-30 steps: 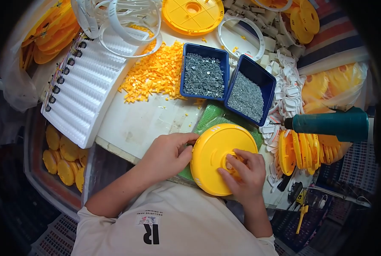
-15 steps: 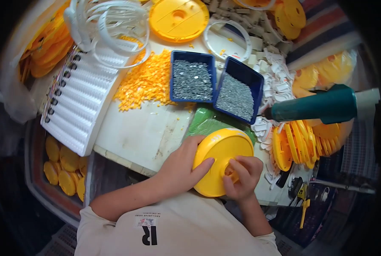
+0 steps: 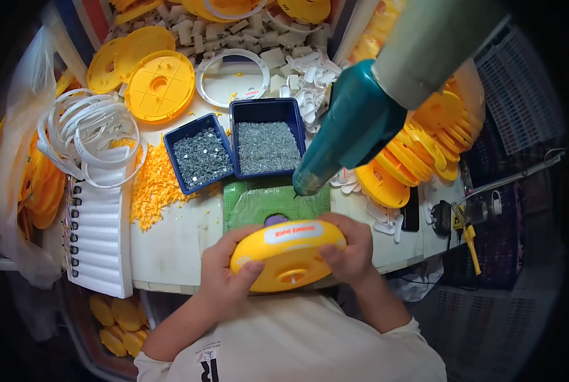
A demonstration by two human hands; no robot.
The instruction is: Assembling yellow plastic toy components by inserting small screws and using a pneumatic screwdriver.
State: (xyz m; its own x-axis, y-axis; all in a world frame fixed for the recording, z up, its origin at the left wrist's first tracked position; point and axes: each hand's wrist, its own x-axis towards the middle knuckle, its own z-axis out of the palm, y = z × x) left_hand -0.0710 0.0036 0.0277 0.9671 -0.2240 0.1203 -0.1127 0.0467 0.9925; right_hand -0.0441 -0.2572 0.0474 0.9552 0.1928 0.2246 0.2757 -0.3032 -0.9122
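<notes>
1. The left hand (image 3: 227, 270) grips the left side of a yellow round casing (image 3: 273, 260), its thumb pressed on the face
2. The right hand (image 3: 350, 251) grips the casing's right side, its thumb also on the face
3. The casing is held tilted at the middle of the worktop's (image 3: 170, 248) near edge, its white label turned upward and its raised central hub toward the person
4. Just beyond it, a green mat (image 3: 246, 202) lies on the worktop, with a teal power driver (image 3: 345, 130) hanging tip-down over the mat's right part
5. Behind the mat stand two blue bins, the left bin (image 3: 192, 130) and the right bin (image 3: 265, 111), both holding small metal parts
6. Toward the worktop's left edge lie a heap of small yellow pieces (image 3: 154, 194) and a white ribbed tray (image 3: 99, 232)
7. Toward the right edge, yellow discs (image 3: 386, 181) lean in a row
</notes>
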